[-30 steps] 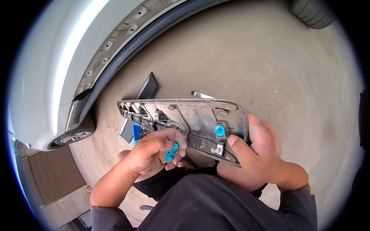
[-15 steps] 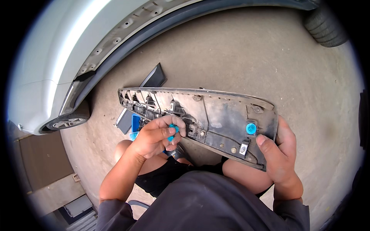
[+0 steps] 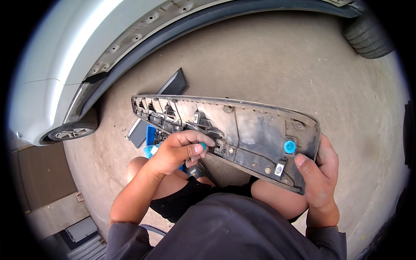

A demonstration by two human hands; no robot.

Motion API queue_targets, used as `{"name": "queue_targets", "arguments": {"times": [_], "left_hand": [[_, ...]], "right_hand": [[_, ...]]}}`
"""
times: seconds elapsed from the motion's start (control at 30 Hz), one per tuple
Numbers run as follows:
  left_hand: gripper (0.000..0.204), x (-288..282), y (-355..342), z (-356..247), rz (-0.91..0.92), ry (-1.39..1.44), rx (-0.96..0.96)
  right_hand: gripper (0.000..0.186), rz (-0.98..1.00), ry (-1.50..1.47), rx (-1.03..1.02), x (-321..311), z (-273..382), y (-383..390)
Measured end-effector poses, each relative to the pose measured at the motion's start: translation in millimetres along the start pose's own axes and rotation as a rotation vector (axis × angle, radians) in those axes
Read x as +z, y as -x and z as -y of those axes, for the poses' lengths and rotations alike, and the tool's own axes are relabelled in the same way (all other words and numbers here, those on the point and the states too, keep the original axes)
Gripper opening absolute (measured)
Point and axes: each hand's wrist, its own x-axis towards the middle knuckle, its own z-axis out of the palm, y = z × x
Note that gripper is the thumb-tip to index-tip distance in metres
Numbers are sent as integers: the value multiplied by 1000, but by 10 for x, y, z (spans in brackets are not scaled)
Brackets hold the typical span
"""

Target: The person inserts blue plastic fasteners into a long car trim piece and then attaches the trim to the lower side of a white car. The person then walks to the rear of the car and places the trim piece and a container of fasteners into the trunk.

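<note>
Above the person's knees, a long dark trim panel [image 3: 260, 130] is held with its dusty, ribbed back face turned up toward the wearer. Its long axis runs from left to right across the view, sloping down toward the right. The narrow-looking end points left, toward the car's wheel [image 3: 73, 132]; the broader end points right, with a rounded upper corner and a sharper lower corner nearer the body.

The right hand [image 3: 320, 171] has its grip closed on that broad end, the thumb on the back face and the fingers behind the edge. Just beside the thumb, a round blue clip [image 3: 290, 147] sits in the panel, its round face toward the wearer, and a pale metal clip [image 3: 280, 168] stands below it.

The left hand [image 3: 177, 149] is in front of the panel's lower edge, its grip pinching a small blue piece [image 3: 203, 146] between thumb and forefinger. That piece is mostly covered, so which way it points cannot be told.

On the floor [image 3: 277, 56] past the panel's upper edge, a dark trim strip [image 3: 174, 82] slants up to the right. A blue container [image 3: 150, 135] stands near the left wrist.
</note>
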Motion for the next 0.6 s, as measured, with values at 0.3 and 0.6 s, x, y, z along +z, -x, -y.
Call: {"name": "queue_targets", "arguments": {"times": [0.3, 0.6], "left_hand": [[20, 242, -64, -85, -320, -517, -16], [18, 390, -76, -212, -413, -770, 31]], "right_hand": [[47, -16, 37, -2, 18, 26, -4], [41, 9, 331, -249, 18, -23, -108]]}}
